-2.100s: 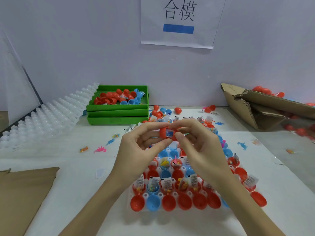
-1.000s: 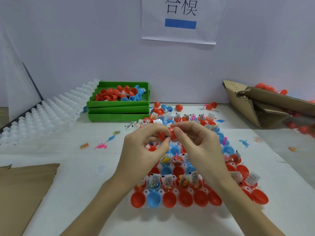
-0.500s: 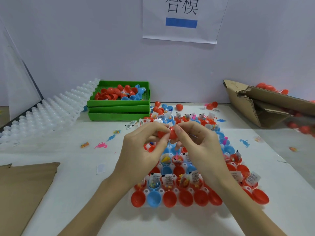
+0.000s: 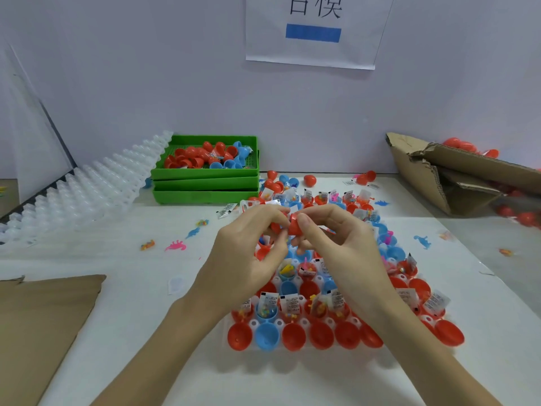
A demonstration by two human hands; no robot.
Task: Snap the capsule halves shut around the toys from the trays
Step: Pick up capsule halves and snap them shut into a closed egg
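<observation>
A: What sat nearest?

B: The white tray (image 4: 254, 325) on the desk (image 4: 146, 303), its cups holding red and blue capsule halves (image 4: 294, 336), many with toys and barcode slips.

A: And the hands?

B: Above that tray, the left hand (image 4: 248, 253) and right hand (image 4: 342, 244) both pinched one red capsule (image 4: 294, 225) between fingertips.

A: Around the tray?

B: Brown cardboard (image 4: 44, 312) left; loose toy dinosaurs (image 4: 175, 246) nearby. Beyond it, stacked green trays (image 4: 205, 189) held red and blue halves; a torn carton (image 4: 439, 177) lay far right. A wall sheet (image 4: 313, 30) showed partly cropped Chinese characters and a blue bar.
</observation>
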